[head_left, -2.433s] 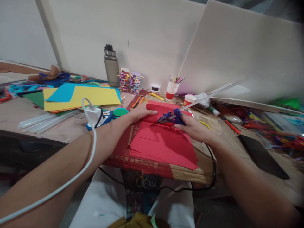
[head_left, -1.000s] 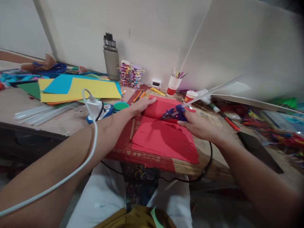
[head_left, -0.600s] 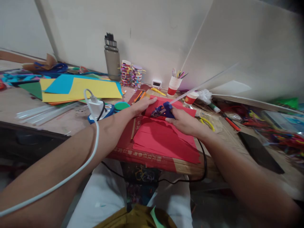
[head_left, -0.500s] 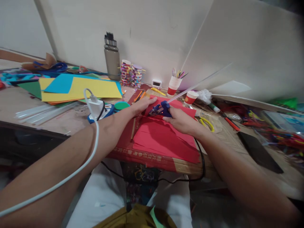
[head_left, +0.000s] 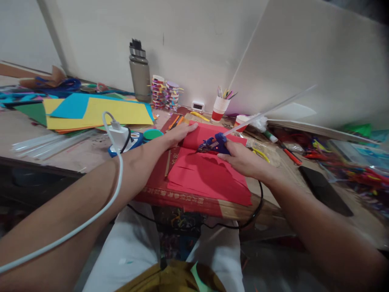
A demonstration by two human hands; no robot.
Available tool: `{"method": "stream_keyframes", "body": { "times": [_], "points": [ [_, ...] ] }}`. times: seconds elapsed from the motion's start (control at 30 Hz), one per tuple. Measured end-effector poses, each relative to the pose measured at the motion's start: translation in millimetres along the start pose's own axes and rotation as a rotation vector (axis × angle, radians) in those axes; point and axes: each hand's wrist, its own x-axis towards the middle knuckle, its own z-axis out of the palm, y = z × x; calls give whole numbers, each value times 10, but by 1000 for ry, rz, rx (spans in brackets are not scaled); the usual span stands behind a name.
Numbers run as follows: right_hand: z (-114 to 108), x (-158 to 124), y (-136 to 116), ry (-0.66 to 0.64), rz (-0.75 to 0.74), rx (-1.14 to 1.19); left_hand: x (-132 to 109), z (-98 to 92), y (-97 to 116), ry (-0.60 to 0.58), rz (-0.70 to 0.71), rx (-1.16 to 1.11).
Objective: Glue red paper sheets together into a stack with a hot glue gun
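My right hand [head_left: 240,157] is wrapped around a blue glue gun [head_left: 215,144]. A long clear glue stick [head_left: 270,110] sticks out of its back, slanting up to the right. The gun's nozzle points left, low over the red paper [head_left: 209,174]; whether it touches cannot be made out. My left hand [head_left: 181,133] lies on the upper left part of a folded red sheet [head_left: 206,132], fingers stretched out and holding nothing. The red sheets rest on a red printed cardboard [head_left: 182,197]. A black cord [head_left: 259,202] hangs from the glue gun over the table's front edge.
A white cable [head_left: 117,190] crosses above my left forearm to a charger [head_left: 120,136]. Yellow and blue paper [head_left: 118,111] and clear glue sticks [head_left: 45,144] lie left. A bottle [head_left: 140,79], paper cups [head_left: 220,108] and a small clock [head_left: 198,106] stand behind; a phone [head_left: 325,190] lies right.
My right hand has moved the glue gun slightly right, away from my left hand, baring more of the red sheet's fold. My left hand stays on the paper.
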Motion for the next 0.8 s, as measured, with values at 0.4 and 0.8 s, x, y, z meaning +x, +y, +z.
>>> {"method": "stream_keyframes", "body": {
  "times": [0.4, 0.8],
  "points": [
    [-163, -241, 157, 1, 165, -152, -8, 14, 29, 48, 3, 39],
    [-110, -152, 140, 14, 173, -144, -32, 19, 39, 20, -12, 41]
  ]
}}
